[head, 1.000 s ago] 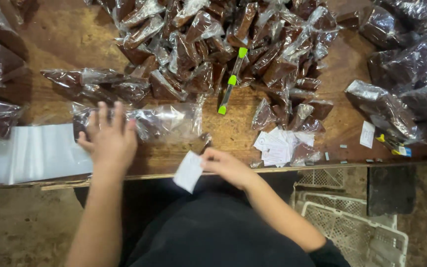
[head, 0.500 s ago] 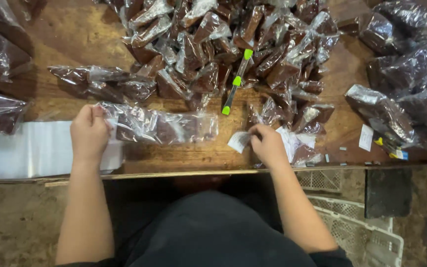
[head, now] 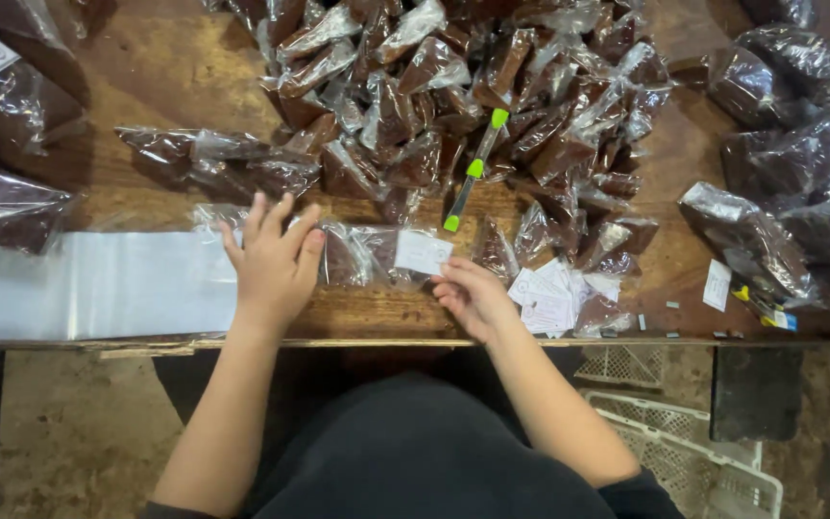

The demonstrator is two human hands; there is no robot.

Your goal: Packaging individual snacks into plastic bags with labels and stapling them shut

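My left hand [head: 275, 259] lies flat, fingers spread, on a clear plastic bag [head: 362, 255] holding brown packets near the table's front edge. My right hand [head: 473, 296] pinches a small white paper label [head: 422, 252] and holds it at the bag's right end. A stack of the same white labels [head: 549, 300] lies just right of that hand. A black stapler with green parts [head: 475, 171] rests behind the bag, against a heap of small brown packets [head: 453, 86].
Flat clear plastic bags [head: 88, 284] lie at the left front of the wooden table [head: 156, 67]. Large filled bags [head: 799, 192] stand at the right, others at the far left [head: 2, 202]. A white plastic crate [head: 694, 452] sits on the floor below right.
My left hand moved right along the bag, from the flat plastic onto the filled bag. My right hand took a label from the stack and carried it left to the bag's end.
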